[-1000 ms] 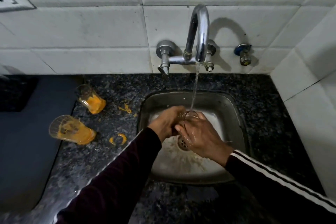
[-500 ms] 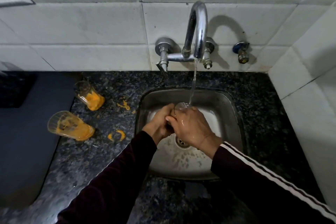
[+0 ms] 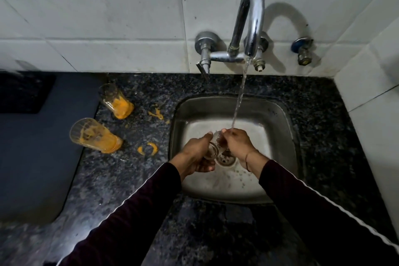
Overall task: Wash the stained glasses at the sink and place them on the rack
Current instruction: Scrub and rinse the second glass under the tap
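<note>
Dim scene lit from the front; the tap (image 3: 250, 21) throws a hard shadow on the tiles (image 3: 121, 17), edges bend, corners perhaps slightly blurred

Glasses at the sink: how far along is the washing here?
Done: no washed glass shows, and no rack is in view. In hand: the left hand and right hand hold one clear glass under the running tap. Left: two orange-stained glasses wait on the counter.

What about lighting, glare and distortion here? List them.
Head view: light from above, so the tap casts a curved shadow on the tiles; glare streaks its chrome; counter foreground dark; wide-angle lens bows the tile lines; the glass between the hands is hard to make out.
</note>
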